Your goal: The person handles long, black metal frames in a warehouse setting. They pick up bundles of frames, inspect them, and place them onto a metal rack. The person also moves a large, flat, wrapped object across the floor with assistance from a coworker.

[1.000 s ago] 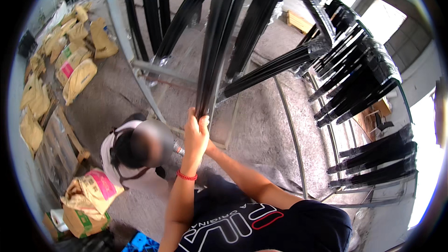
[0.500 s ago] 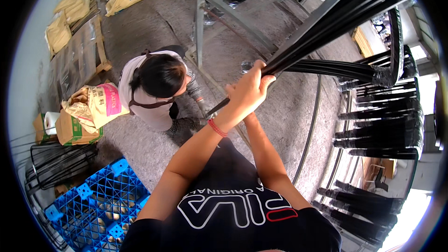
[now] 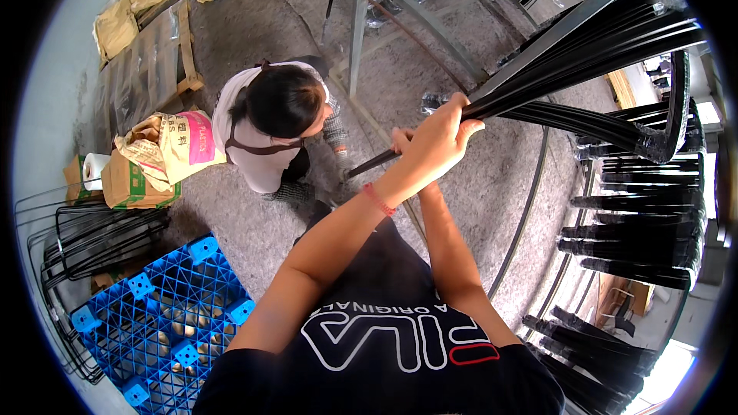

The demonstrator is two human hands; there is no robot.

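Observation:
A long bundle of black strips [image 3: 553, 69] slants from the upper right down to the middle. My left hand [image 3: 441, 141], with a red band at its wrist, is closed around the lower part of the bundle, thumb out to the side. Just below and behind it is my right hand [image 3: 401, 141], its curled fingertips showing at the bundle and the rest hidden by my left hand and forearm. The bundle's lower end [image 3: 373, 163] comes out beyond my hands. A crouching co-worker [image 3: 269, 127] in patterned sleeves has a gloved hand [image 3: 344, 171] close to that end.
A grey metal frame [image 3: 427, 23] stands ahead, with a bar beside the bundle. More wrapped black bundles [image 3: 638, 219] hang on a rack at right. At left are a blue plastic pallet [image 3: 184, 311], a printed sack [image 3: 181, 146], black wire frames [image 3: 100, 238] and a wooden pallet [image 3: 146, 77].
My hands and the held bundle have shifted slightly to the right in the picture. The whole view has turned a little, so the co-worker and sacks also sit differently. My left hand keeps its grip.

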